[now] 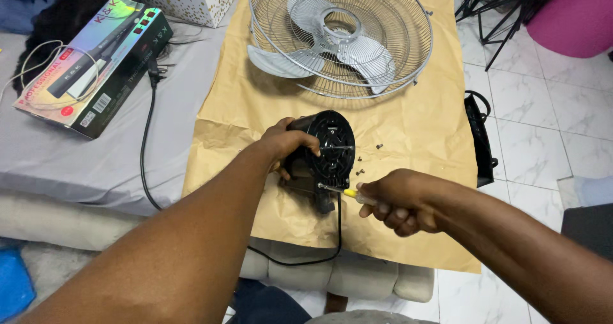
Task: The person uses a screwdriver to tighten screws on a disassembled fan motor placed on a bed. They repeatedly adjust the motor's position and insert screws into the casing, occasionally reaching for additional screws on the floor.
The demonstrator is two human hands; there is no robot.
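Note:
My left hand (287, 142) grips the black fan motor housing (325, 151), which stands on its side on brown paper (408, 126). My right hand (399, 202) holds a yellow-handled screwdriver (354, 194) whose tip touches the lower face of the housing. Several small screws (361, 164) lie on the paper just right of the motor. A black power cord (338, 234) runs down from the housing.
A metal fan guard (408, 49) with grey blades (364, 55) lies at the back of the paper. A shiny long box (96, 62) sits at the left on grey bedding. A black bag (480, 138) leans at the right, tripod legs (498, 11) stand behind.

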